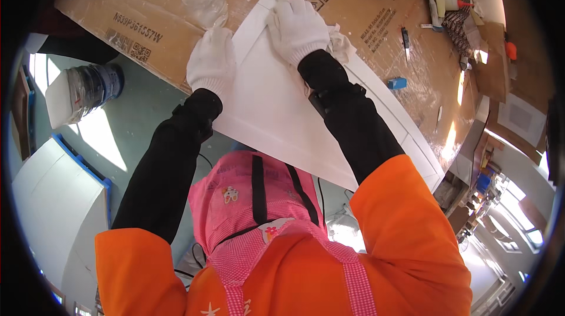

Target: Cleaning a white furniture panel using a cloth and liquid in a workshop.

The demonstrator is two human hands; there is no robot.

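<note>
Bottle (204, 3) of clear plastic, just beyond the gloved left hand (212, 60), which rests at the left edge of a white panel (276, 113) on the cardboard-covered tabletop (162, 7). Right hand (298, 29) bends over the far end; whether either grasps or merely presses cannot be told. Step, apparently: aligning the edge. Next move calls for even, two-handed steadiness.

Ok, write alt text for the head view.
A person's white-gloved left hand and right hand touch a flat white panel on a brown cardboard-covered table. Beyond the left hand is a white-lidded clear plastic bottle.
</note>
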